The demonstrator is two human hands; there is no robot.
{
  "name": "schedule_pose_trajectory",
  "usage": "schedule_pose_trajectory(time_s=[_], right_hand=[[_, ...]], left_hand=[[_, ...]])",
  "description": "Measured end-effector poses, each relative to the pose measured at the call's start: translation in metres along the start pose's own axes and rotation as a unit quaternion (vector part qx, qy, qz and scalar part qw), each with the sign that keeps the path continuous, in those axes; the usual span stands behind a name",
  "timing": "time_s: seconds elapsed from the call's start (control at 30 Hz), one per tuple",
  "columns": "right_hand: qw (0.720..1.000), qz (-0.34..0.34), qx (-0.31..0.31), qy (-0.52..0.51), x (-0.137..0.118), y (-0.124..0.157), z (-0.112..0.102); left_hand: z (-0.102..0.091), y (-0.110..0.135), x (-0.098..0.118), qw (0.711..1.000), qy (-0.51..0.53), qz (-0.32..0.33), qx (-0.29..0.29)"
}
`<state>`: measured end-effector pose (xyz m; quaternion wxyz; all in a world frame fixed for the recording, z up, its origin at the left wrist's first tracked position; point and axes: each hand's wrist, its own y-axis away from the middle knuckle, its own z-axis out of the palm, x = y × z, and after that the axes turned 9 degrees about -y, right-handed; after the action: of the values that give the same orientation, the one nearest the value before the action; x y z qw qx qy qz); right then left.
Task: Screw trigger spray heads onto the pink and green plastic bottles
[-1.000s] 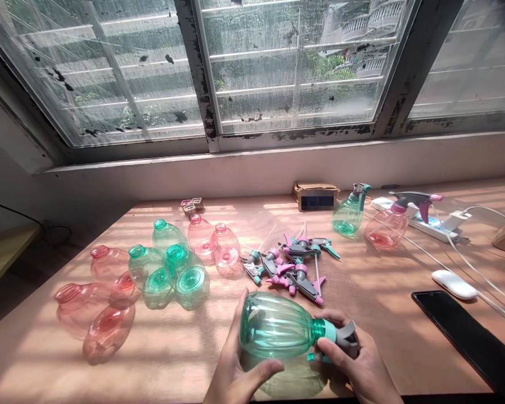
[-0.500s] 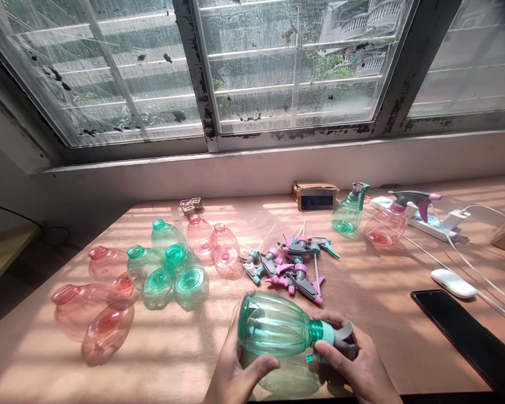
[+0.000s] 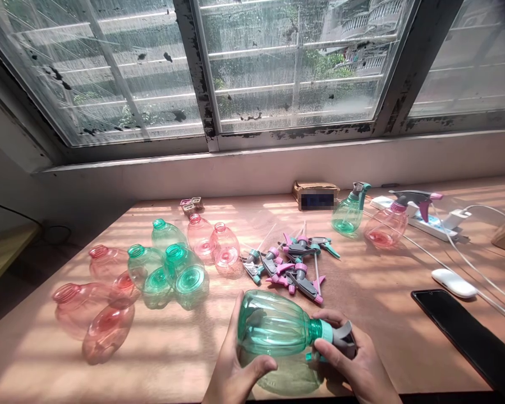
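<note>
A green transparent spray bottle (image 3: 273, 325) lies sideways between my hands near the table's front edge, base to the left and neck to the right. My left hand (image 3: 239, 365) is wrapped around its base end, thumb along the near side. My right hand (image 3: 357, 359) grips the grey and teal trigger sprayer head (image 3: 340, 336) at the bottle's neck, with thumb and fingers on the collar. Just beyond the bottle lies a pile of loose trigger sprayer heads (image 3: 294, 264) in pink, grey and teal.
Several open green bottles (image 3: 185, 275) and pink bottles (image 3: 84, 308) stand at the left. Fitted green (image 3: 347, 216) and pink (image 3: 387, 227) spray bottles stand at the back right, near a power strip (image 3: 429, 221). A white mouse (image 3: 453, 283) and a black phone (image 3: 463, 336) lie at right.
Almost nothing differs. Both hands keep their hold on the green spray bottle, with only a very slight shift of the fingers and sprayer head.
</note>
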<state>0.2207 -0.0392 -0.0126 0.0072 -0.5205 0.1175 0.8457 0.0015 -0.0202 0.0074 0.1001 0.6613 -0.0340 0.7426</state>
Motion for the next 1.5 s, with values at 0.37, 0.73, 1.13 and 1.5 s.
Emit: schedule_pose_trajectory(time_s=[0.37,0.73,1.13,1.5], right_hand=[[0.999,-0.002,0.004,-0.047,-0.002,-0.002,0.002],[1.0,-0.007,-0.004,-0.028,-0.003,0.0,0.004],[0.999,-0.006,-0.022,-0.024,0.0,-0.001,0.002],[1.0,-0.003,0.004,-0.025,-0.004,0.0,0.006]], left_hand=[[0.005,0.0,0.001,0.999,-0.044,0.005,0.009],[0.007,-0.002,0.008,1.0,-0.025,0.001,0.015],[0.002,0.001,0.005,1.0,0.005,0.001,-0.02],[0.003,0.001,0.0,0.998,-0.056,0.018,-0.004]])
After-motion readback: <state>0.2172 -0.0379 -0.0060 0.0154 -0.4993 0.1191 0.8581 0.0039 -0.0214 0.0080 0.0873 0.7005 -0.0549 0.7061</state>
